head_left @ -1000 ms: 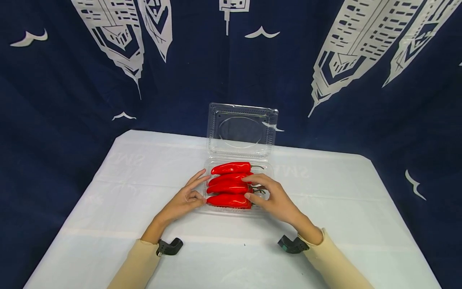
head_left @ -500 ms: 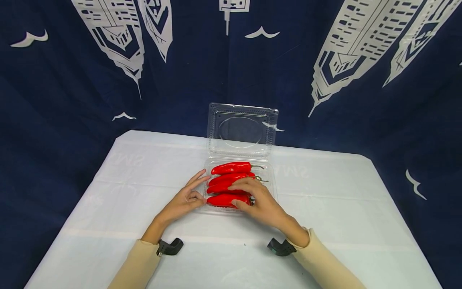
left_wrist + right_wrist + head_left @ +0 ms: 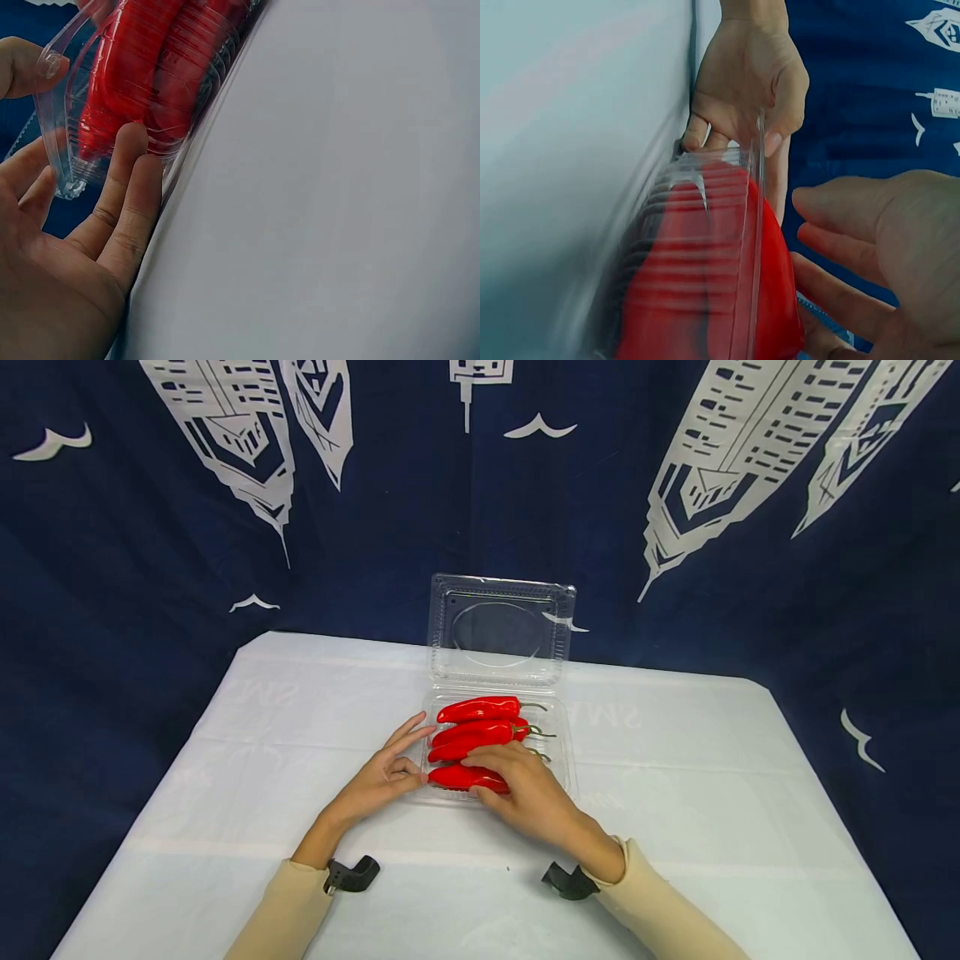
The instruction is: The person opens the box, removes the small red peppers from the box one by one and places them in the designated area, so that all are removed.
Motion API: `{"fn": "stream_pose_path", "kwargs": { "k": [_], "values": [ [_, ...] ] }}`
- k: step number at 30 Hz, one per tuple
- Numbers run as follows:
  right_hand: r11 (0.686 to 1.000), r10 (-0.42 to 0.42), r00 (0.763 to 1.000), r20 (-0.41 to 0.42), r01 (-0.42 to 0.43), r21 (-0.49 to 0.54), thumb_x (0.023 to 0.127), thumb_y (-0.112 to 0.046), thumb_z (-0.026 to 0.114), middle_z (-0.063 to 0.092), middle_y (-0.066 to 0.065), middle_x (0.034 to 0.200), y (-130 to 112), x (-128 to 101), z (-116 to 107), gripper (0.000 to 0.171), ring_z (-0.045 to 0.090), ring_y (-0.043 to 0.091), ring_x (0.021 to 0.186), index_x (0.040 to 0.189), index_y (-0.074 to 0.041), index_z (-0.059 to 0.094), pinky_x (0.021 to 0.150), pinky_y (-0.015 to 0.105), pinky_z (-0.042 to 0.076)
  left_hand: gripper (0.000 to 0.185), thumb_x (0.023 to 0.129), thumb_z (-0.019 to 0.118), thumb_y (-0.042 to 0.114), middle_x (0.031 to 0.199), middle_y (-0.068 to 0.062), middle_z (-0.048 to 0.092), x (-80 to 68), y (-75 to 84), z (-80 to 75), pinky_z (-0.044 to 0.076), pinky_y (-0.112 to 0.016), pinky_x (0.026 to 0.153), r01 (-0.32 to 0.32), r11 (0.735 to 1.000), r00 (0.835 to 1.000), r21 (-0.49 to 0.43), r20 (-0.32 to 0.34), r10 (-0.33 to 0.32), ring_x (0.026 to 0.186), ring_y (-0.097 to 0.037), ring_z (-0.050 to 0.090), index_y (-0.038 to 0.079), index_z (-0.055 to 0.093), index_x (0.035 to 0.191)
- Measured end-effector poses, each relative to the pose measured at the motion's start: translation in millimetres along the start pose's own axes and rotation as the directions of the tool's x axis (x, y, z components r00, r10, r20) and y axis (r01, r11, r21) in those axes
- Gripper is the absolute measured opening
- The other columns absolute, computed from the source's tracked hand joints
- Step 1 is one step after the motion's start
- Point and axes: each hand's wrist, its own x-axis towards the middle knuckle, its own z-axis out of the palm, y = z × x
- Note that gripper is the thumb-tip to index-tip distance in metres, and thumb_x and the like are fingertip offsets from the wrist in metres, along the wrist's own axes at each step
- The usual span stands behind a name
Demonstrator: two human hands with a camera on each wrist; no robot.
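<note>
Since a second ago the right hand (image 3: 525, 789) has slid leftward across the open plastic box (image 3: 564, 752), from the stem ends of the red peppers (image 3: 480, 731) to the middle of the nearest pepper (image 3: 457, 777); the left hand (image 3: 378, 777) has kept its place and nothing else has shifted.

Nearest the person, two sleeves and the black wrist mounts lie over the white tablecloth (image 3: 675, 827). Just beyond, the right hand rests on top of the nearest pepper with its fingers curved over it; whether they truly clasp it the pictures do not show. The left hand is relaxed, fingers fairly straight, touching the box's left wall with the thumb at the rim (image 3: 52, 64), steadying it and holding nothing.

Four peppers lie side by side in the tray, stems pointing right, filling it almost wall to wall. The step in hand looks like settling or taking hold of the nearest pepper. The next move probably calls for a light, level touch, since the thin box could skid or buckle.

Farther off, the lid (image 3: 501, 631) stands upright at the hinge, so room is tight toward the back. Cloth lies bare left, right and near, well away from the table edges. Behind hangs a dark blue curtain (image 3: 112, 568).
</note>
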Motion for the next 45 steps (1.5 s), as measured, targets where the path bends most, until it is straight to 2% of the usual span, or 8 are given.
{"fn": "stream_pose_path", "kwargs": {
  "k": [11, 23, 31, 36, 45],
  "values": [
    [0.998, 0.030, 1.000, 0.001, -0.030, -0.062, 0.088, -0.015, 0.074, 0.071, -0.004, 0.119, -4.9, 2.1, 9.2, 0.032, 0.052, 0.015, 0.101, 0.120, -0.016, 0.073, 0.085, 0.031, 0.047, 0.071, 0.092, 0.065, -0.003, 0.169, 0.000, 0.011, 0.1, -1.3, 0.3, 0.055, -0.022, 0.081, -0.016, 1.000, 1.000, -0.005, 0.004, 0.016, 0.087, -0.030, 0.067, 0.011, 0.037, 0.155],
    [0.997, 0.057, 0.998, -0.010, -0.057, -0.055, 0.084, -0.025, 0.081, 0.071, -0.003, 0.119, -5.6, 4.7, 10.9, 0.037, 0.054, 0.016, 0.103, 0.119, -0.017, 0.073, 0.087, 0.031, 0.048, 0.070, 0.092, 0.064, -0.003, 0.169, -0.002, 0.010, -0.1, -0.1, -0.6, 0.055, -0.020, 0.083, -0.026, 1.000, 1.000, 0.000, 0.010, 0.026, 0.087, -0.036, 0.066, 0.009, 0.037, 0.155],
    [0.996, 0.080, 0.996, -0.039, -0.081, -0.039, 0.081, -0.025, 0.083, 0.072, -0.003, 0.115, -4.7, 6.1, 12.7, 0.037, 0.057, 0.017, 0.103, 0.117, -0.017, 0.074, 0.086, 0.032, 0.050, 0.070, 0.091, 0.065, -0.002, 0.169, -0.001, 0.011, -1.4, 1.8, 0.5, 0.054, -0.020, 0.078, -0.015, 1.000, 1.000, 0.008, 0.000, 0.015, 0.085, -0.030, 0.064, 0.010, 0.037, 0.155],
    [0.996, 0.076, 0.994, -0.072, -0.078, -0.030, 0.080, -0.023, 0.083, 0.074, -0.004, 0.109, -3.5, 5.9, 13.2, 0.035, 0.059, 0.016, 0.099, 0.113, -0.017, 0.075, 0.083, 0.031, 0.051, 0.071, 0.091, 0.064, -0.005, 0.169, -0.003, 0.010, -1.3, 0.0, 0.0, 0.055, -0.020, 0.080, -0.019, 1.000, 1.000, 0.007, 0.001, 0.019, 0.086, -0.035, 0.064, 0.010, 0.037, 0.155],
    [0.996, 0.087, 0.991, -0.099, -0.086, 0.016, 0.079, -0.022, 0.083, 0.074, -0.004, 0.108, -4.0, 2.2, 8.9, 0.033, 0.067, 0.016, 0.104, 0.111, -0.016, 0.075, 0.093, 0.037, 0.053, 0.070, 0.092, 0.062, -0.005, 0.169, 0.000, 0.011, -1.2, 0.4, 0.0, 0.056, -0.022, 0.084, -0.017, 1.000, 1.000, -0.002, 0.006, 0.017, 0.089, -0.036, 0.066, 0.010, 0.037, 0.155]
  ]
}}
